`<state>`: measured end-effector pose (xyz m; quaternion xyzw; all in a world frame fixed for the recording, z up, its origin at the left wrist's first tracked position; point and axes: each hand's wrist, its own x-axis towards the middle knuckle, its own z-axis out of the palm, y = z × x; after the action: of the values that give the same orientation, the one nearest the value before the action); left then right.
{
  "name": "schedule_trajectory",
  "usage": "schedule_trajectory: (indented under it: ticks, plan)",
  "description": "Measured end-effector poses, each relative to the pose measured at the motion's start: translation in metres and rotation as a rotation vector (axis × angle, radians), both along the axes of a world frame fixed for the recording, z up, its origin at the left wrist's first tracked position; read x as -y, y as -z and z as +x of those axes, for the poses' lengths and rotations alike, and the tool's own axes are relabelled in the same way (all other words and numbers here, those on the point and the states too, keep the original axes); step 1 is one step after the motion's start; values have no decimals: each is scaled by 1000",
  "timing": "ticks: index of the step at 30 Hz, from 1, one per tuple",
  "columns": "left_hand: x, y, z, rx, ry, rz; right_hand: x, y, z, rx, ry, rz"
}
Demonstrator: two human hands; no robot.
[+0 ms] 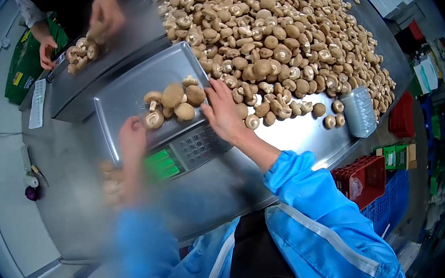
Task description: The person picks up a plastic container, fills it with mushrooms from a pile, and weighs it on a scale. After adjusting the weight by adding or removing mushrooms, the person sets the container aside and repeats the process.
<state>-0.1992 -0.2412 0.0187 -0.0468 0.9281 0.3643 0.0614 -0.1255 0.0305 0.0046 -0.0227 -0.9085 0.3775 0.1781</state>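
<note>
On the metal tray [121, 103] of a digital scale lies a small group of brown mushrooms [172, 95], some cap up, some showing pale stems. My left hand [133, 140] is smeared by motion at the tray's near left side, just beside the group; its fingers do not show clearly. At the tray's right edge is my right hand [223, 112], fingers stretched toward the large mushroom pile [271, 36], thumb apart, nothing visible in its grip. Between my hands are the scale's green lit display [161, 165] and keypad [197, 146].
Blurred pale mushrooms [112, 183] sit left of my left forearm. A stack of clear plastic trays [358, 113] stands right of the pile. Across the table, another person's hands [107, 12] work by a second mushroom group [82, 51]. Red crates [365, 178] stand at lower right.
</note>
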Motion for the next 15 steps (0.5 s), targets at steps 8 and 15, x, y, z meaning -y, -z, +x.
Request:
schedule_trajectory:
  ticks: [8, 15]
  plan:
    - [-61, -65, 13, -460, 536, 9, -128, -17, -11, -57, 205, 519]
    - [-77, -46, 8, -439, 576, 133, -169, -2, -12, 71, 107, 530]
